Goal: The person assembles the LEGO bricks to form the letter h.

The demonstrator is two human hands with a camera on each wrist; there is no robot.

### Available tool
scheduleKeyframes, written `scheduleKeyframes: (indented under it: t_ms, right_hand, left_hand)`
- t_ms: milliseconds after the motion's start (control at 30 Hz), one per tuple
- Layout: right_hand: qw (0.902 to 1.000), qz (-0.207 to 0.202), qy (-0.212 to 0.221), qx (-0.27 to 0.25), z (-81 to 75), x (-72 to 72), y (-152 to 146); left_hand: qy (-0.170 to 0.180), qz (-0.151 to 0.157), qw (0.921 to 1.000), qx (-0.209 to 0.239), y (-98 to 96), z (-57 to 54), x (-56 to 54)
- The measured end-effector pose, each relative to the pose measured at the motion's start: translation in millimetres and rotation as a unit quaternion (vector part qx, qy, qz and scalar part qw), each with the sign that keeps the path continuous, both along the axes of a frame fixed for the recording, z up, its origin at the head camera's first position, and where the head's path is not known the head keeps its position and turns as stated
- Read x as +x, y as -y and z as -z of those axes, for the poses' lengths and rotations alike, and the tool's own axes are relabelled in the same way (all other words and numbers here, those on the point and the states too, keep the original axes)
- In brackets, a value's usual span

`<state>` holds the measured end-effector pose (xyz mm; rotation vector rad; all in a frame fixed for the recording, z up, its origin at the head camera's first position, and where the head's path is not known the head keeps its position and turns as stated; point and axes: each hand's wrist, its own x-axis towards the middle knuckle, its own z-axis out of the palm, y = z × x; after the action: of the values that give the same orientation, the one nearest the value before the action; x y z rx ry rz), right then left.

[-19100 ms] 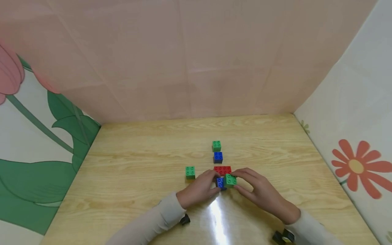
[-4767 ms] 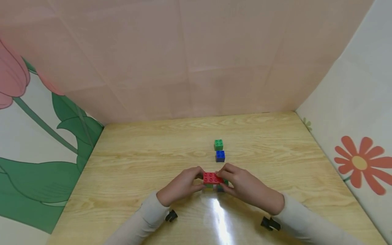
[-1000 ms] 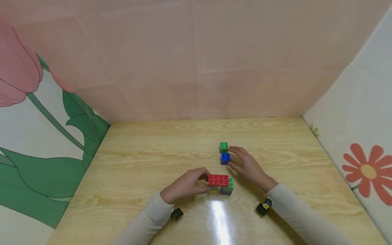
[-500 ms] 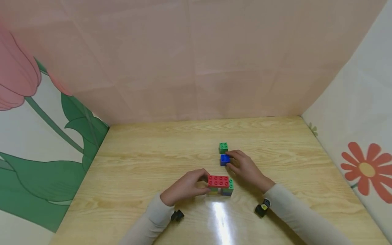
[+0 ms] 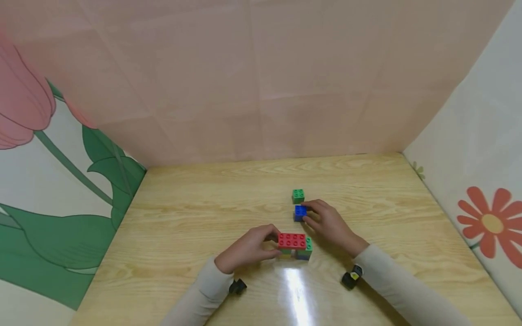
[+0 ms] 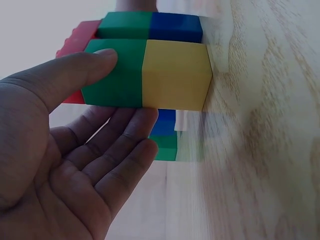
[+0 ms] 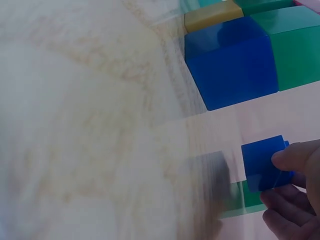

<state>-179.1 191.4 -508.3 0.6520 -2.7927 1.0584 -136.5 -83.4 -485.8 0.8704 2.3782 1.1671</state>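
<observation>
My left hand (image 5: 249, 247) holds the left end of a small toy-brick bridge, its thumb on the green brick (image 6: 117, 75) and its fingers on the other side. That green brick sits on a yellow brick (image 6: 176, 75). The second pillar is green (image 7: 300, 52) over blue (image 7: 232, 62), and a red brick (image 5: 292, 241) with two rows of studs spans the tops. My right hand (image 5: 332, 226) pinches a loose blue brick (image 5: 300, 213) between thumb and fingers. In the right wrist view this blue brick (image 7: 262, 162) appears slightly off the table.
A loose green brick (image 5: 298, 196) stands on the wooden table (image 5: 204, 199) just behind the blue one. A pink wall covering (image 5: 204, 90) rises at the table's back edge. Patterned panels stand at both sides. Small black devices (image 5: 351, 277) hang at the wrists.
The separate red, green and blue bricks seen earlier are joined into a bridge. My right hand has left the bridge, gone farther back and taken hold of the loose blue brick.
</observation>
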Motion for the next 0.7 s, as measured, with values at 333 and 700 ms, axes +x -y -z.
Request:
scheduleKeyframes:
  t_ms: [333,700]
  right_hand:
    - [0.9999,-0.009,-0.005,-0.001,-3.8,3.5,-2.2]
    - [0.9986,-0.017,-0.048,-0.013,-18.8,13.1,-0.5]
  left_hand:
    - [0.002,0.000,1.0000,0.006,0.3,0.6,0.6]
    - [0.000,-0.004,1.0000,-0.001,1.3,1.8,0.3]
